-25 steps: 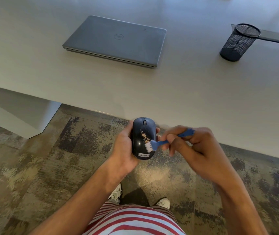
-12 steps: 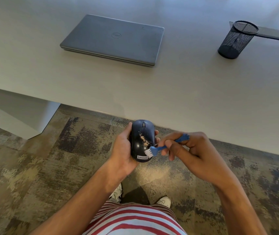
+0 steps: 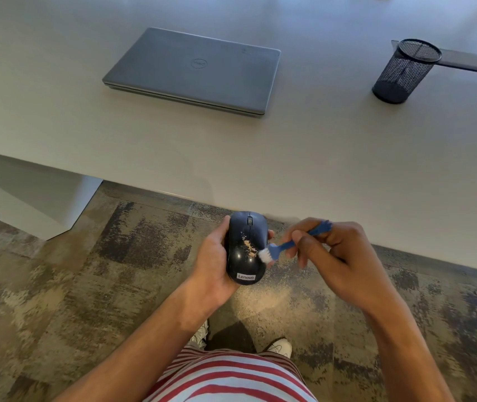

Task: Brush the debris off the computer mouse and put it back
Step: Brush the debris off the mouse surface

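Observation:
A black computer mouse (image 3: 243, 265) with a white label at its near end is held over the carpet, just in front of the desk edge. My left hand (image 3: 212, 262) grips it from the left and below. Tan debris (image 3: 248, 245) is scattered on the mouse's top. My right hand (image 3: 334, 256) pinches a small blue brush (image 3: 286, 245) by its handle. The brush's white bristles (image 3: 265, 254) touch the right side of the mouse next to the debris.
A grey desk (image 3: 318, 158) fills the upper view. On it lie a closed grey laptop (image 3: 194, 72) and, far right, a black mesh pen cup (image 3: 404, 72). A desk leg (image 3: 28, 198) stands at left. Patterned carpet (image 3: 86, 285), shoes and a striped shirt are below.
The brush head has moved up along the right side of the mouse from near the label, and the debris patch looks thinner. Both hands stay in place.

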